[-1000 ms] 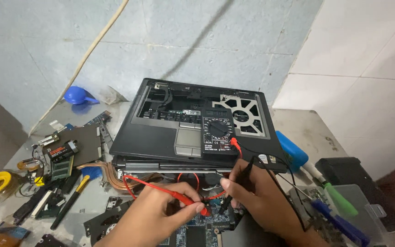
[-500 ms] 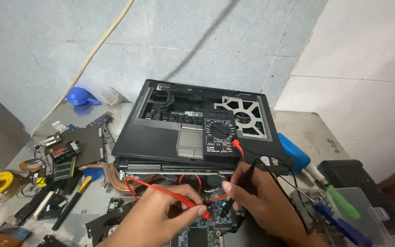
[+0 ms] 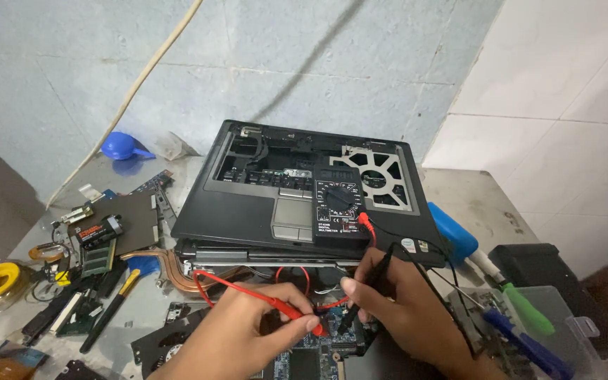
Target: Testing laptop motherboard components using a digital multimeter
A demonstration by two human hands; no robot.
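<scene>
Where tiled walls corner, clutter covers the bench.

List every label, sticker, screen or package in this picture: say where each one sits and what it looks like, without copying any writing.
Multimeter: on the laptop shell; black, grey blank screen, round dial, printed panel.
Small sticker: laptop shell's front right corner; pale, roundish.
Orange-and-black labelled part: on the dark board at left.
Clear plastic box: far right, holding screwdrivers.

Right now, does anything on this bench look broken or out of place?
Yes. The laptop shell lies stripped, keyboard gone and fan grille bare, with a black multimeter on its palm rest. Loose parts and tools litter the table. The left hand and right hand press red and black probes to a bare circuit board.
</scene>
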